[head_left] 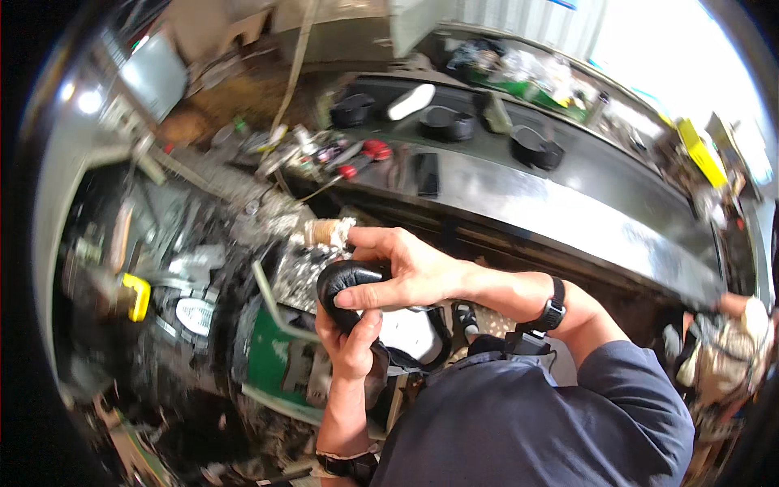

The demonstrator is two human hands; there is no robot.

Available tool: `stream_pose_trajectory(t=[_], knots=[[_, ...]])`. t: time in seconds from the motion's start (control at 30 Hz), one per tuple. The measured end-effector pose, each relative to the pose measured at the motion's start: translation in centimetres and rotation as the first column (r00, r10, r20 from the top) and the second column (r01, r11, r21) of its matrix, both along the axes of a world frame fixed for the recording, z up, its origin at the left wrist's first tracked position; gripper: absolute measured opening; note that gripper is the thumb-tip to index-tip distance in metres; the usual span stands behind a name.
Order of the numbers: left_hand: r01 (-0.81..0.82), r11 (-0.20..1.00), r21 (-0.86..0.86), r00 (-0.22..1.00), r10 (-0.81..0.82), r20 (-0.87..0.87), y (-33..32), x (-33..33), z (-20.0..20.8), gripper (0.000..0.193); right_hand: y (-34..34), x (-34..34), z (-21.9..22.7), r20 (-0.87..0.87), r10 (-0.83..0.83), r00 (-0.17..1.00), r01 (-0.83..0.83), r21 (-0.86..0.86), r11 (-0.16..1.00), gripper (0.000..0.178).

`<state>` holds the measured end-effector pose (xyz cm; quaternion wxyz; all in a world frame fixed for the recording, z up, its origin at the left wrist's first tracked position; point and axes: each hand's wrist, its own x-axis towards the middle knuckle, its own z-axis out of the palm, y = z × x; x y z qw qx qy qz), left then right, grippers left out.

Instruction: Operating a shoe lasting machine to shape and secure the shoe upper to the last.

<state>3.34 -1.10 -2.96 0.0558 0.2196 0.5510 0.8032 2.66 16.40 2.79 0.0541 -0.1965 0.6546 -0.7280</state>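
Observation:
Both my hands are on a black leather shoe upper (331,282) in front of me. Its rounded end points to the left, and a white inner face (412,334) with a black rim shows toward my body. My right hand (398,272) grips it from above, thumb pressed on the leather and index finger stretched left. From below, my left hand (357,345) closes around it, its thumb pointing up beside the black edge. Beyond my right fingertips is a tan wrapped piece with frayed white edges (329,232); whether it touches the finger I cannot tell.
A dark conveyor bench with a metal edge (519,191) runs across the far side, carrying black shoe pieces (446,122) and a white sole-shaped piece (411,101). Red-handled tools (375,150) lie cluttered at its left end. Left stands a dark machine with a yellow handle (138,297).

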Motion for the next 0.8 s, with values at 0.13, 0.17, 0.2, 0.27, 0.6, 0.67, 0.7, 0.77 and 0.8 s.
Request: stream_pose_trajectory(t=[0.13,0.17,0.2,0.27,0.6,0.67,0.7,0.77,0.8], knots=[[0.273,0.921,-0.276,0.962,-0.260,0.084,5.8,-0.9,-2.4,0.066,7.3,3.9,-4.8,0.056,-0.280,0.958,0.285,-0.127,0.950,0.066],[0.229,0.905,-0.359,0.969,-0.245,0.001,7.5,-0.9,-2.9,0.066,10.0,5.2,-6.0,0.119,-0.373,0.920,0.386,-0.119,0.915,0.065],[0.177,0.884,-0.434,0.968,-0.236,-0.086,9.4,-0.9,-3.4,0.065,12.7,6.2,-8.2,0.155,-0.505,0.849,0.527,-0.181,0.831,0.066],[0.249,0.843,-0.476,0.960,-0.280,0.007,11.8,-1.7,-5.0,0.057,19.9,9.0,-12.6,0.238,-0.778,0.582,0.813,-0.159,0.560,0.063],[0.342,0.691,-0.636,0.920,-0.108,0.378,17.6,-5.0,-13.8,0.045,58.2,26.8,-23.1,-0.331,-0.639,-0.695,0.625,0.162,-0.764,0.060],[0.332,0.725,-0.604,0.918,-0.102,0.382,19.0,-5.4,-16.0,0.042,64.4,30.7,-28.0,-0.359,-0.536,-0.764,0.482,0.235,-0.844,0.057],[0.321,0.736,-0.596,0.908,-0.062,0.414,19.5,-5.4,-16.5,0.041,65.3,30.1,-30.1,-0.210,-0.642,-0.737,0.613,0.191,-0.767,0.054],[0.268,0.711,-0.649,0.914,0.024,0.404,19.6,-5.6,-16.5,0.040,62.1,21.8,-29.4,-0.021,-0.877,-0.481,0.739,0.528,-0.418,0.064],[0.292,0.713,-0.637,0.903,0.015,0.430,20.9,-5.6,-16.6,0.039,62.4,19.6,-31.2,0.211,-0.916,-0.340,0.940,0.101,-0.326,0.068]])
